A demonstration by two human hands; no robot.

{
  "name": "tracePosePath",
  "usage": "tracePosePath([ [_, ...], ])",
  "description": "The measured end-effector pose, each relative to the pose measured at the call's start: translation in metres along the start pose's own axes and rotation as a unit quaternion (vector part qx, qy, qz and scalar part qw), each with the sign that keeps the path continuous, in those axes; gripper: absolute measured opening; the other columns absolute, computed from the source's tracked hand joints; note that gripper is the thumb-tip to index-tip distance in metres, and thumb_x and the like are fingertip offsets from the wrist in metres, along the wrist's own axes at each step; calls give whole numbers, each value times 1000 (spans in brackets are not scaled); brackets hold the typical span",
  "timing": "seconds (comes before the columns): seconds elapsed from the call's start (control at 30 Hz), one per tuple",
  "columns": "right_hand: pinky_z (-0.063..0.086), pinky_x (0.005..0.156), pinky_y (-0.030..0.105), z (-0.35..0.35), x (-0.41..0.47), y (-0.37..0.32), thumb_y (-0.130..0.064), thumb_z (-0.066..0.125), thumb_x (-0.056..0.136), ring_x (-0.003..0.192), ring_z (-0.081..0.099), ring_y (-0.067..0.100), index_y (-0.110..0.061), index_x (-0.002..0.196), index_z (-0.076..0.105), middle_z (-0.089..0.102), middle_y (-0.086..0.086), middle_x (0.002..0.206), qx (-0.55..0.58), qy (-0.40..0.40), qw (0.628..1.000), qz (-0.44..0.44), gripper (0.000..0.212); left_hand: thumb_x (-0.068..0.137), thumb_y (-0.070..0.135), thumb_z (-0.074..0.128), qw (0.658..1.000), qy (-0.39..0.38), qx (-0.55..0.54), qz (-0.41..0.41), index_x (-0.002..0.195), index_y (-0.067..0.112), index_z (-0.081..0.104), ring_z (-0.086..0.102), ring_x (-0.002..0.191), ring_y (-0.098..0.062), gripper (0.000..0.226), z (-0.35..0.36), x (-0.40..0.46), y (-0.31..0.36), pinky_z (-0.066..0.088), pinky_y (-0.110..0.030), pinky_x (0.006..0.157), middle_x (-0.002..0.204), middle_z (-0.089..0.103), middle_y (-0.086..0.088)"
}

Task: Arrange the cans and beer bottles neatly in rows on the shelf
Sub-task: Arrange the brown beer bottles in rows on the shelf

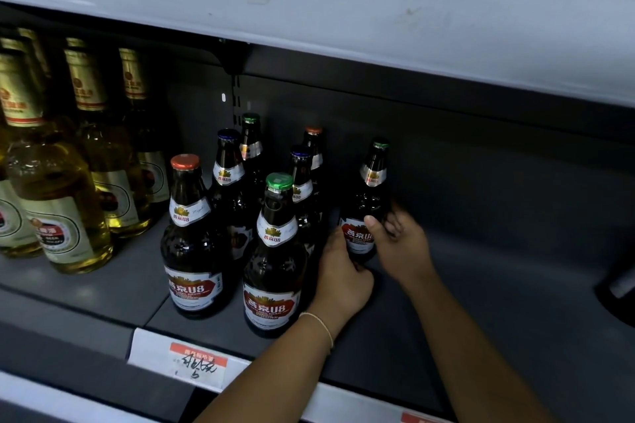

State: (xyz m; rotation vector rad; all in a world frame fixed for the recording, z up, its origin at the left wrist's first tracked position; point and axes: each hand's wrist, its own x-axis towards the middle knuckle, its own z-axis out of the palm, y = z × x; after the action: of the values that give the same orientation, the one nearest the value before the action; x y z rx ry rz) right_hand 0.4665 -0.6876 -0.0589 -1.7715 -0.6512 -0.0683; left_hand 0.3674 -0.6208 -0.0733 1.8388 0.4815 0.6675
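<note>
Shelving fills the view: a grey shelf [498, 285] under a pale upper board, with a handwritten price tag [192, 362] clipped to its front edge. At far left stand tall clear bottles [62, 203] of pale yellow beer with gold foil necks. Mid-shelf, six dark beer bottles [275, 251] with red labels form two rough rows running front to back, close together. A seventh dark bottle [369, 203], green-capped, stands upright near the back wall, just right of those rows and apart from them. The right hand [398, 244] wraps its body, thumb across the label; the left hand [343, 278] cups the lower side, though whether its fingers close round the glass is hard to tell in the dim light. To finish this step well, the bottle should probably slide on its base rather than lift, kept upright, label turned forward, and settle in line as the start of a third row.
</note>
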Motion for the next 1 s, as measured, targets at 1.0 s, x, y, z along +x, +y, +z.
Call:
tracePosePath([
  [1.0, 40, 87, 22, -81, -9, -31, -20, 48, 102, 103, 55, 14, -5, 139, 49, 60, 3, 108, -84, 44, 995, 36, 40, 85, -5, 49, 996, -51, -58, 43, 138, 8, 43, 54, 114, -7, 55, 13, -31, 54, 37, -10, 100, 121, 58, 3],
])
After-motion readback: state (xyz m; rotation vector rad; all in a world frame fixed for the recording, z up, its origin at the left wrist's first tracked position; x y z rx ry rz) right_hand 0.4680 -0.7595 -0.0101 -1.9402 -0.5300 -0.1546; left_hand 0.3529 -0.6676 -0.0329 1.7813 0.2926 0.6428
